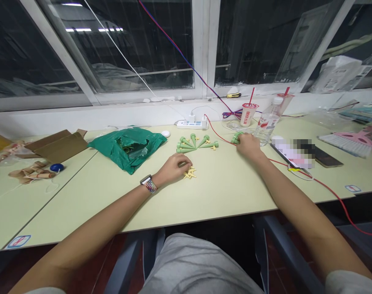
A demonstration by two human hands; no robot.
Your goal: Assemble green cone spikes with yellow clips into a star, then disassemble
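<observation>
My left hand (175, 167) is curled with thumb and fingertips close together, right at a small pile of yellow plastic valve pieces (190, 173). Whether a piece is pinched in it is hidden. My right hand (249, 145) closes on a green plastic watering spike (236, 137) beside the water bottle; fingers cover much of it. Between and beyond both hands, several green cone-shaped spikes (201, 142) lie fanned out, points toward me, some with a yellow valve (213, 148) beside or on them.
A torn green plastic bag (127, 149) lies left of the spikes. On the right stand a clear water bottle (267, 122) and a lidded cup (249, 114), near phones (327, 156) and a red cable (330, 190). A power strip (192, 124) sits at the wall; cardboard (55, 147) is far left.
</observation>
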